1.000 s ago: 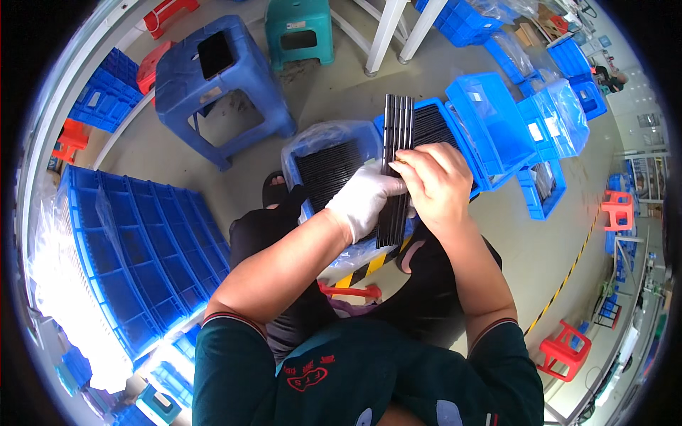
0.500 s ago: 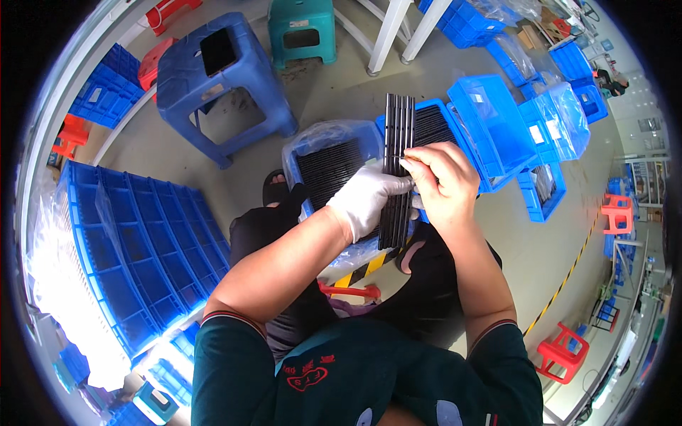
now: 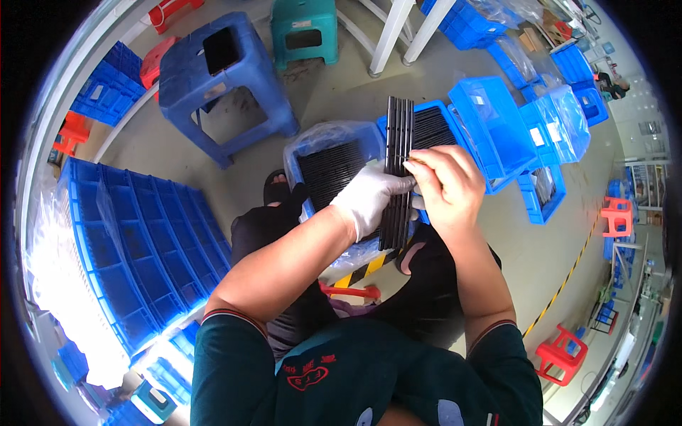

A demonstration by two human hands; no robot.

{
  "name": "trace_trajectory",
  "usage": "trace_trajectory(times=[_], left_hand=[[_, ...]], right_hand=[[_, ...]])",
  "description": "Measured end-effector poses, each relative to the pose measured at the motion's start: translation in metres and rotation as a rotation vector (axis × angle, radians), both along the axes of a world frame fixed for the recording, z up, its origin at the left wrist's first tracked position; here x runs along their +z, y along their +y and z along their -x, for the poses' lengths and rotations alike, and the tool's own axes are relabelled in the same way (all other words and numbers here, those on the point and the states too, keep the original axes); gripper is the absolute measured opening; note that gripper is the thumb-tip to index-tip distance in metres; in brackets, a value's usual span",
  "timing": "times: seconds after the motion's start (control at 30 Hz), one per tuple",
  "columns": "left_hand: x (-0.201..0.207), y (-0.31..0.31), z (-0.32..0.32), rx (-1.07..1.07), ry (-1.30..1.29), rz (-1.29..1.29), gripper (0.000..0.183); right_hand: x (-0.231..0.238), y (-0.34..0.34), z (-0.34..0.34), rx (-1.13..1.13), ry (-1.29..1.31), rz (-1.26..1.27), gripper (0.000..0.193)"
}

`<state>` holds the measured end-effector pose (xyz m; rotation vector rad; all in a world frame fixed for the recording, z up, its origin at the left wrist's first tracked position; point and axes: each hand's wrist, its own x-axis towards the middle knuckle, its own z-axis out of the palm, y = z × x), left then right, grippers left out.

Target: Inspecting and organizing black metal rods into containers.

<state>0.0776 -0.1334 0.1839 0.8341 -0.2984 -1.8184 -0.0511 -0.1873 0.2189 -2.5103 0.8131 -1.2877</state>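
Several slim black rods lie side by side in a bundle, held lengthwise before me. Around the middle of the bundle, my gloved left hand is closed, its thumb across the front. My bare right hand pinches at the bundle's right side with thumb and forefinger. Something thin and small, too fine to name, shows at those fingertips against the rods. Below the hands, a plastic-lined blue bin holds many similar black rods.
Another blue bin of rods stands just right, beside a tilted blue crate. Stacked blue crates rise at my left. A blue stool with a dark flat device on top stands ahead left, near a green stool.
My right hand has shifted slightly to the right, still pinching at the rods. The bundle and my left hand have barely moved.
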Motion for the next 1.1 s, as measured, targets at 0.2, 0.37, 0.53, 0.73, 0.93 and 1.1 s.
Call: trace_trajectory(times=[0.2,0.37,0.53,0.73,0.93,1.1], left_hand=[[-0.007,0.001,-0.002,-0.048,-0.114,0.032,0.015],[-0.012,-0.002,-0.001,-0.072,-0.171,0.063,0.019],[-0.043,-0.004,0.003,-0.004,-0.584,0.227,0.016],[-0.031,-0.003,0.004,-0.067,-0.603,0.224,0.018],[-0.013,0.001,0.001,-0.008,0.039,0.047,0.018],[-0.017,0.001,-0.003,-0.031,0.001,0.156,0.019]], right_hand=[[-0.006,-0.002,-0.003,0.046,-0.006,-0.109,0.014],[-0.008,-0.003,0.0,0.022,0.066,-0.023,0.013],[0.004,0.008,-0.007,0.045,0.238,0.214,0.017],[-0.005,0.002,-0.005,0.023,0.201,0.169,0.015],[-0.014,-0.005,-0.003,0.024,0.008,-0.083,0.015],[-0.011,-0.006,-0.005,0.078,0.025,-0.015,0.016]])
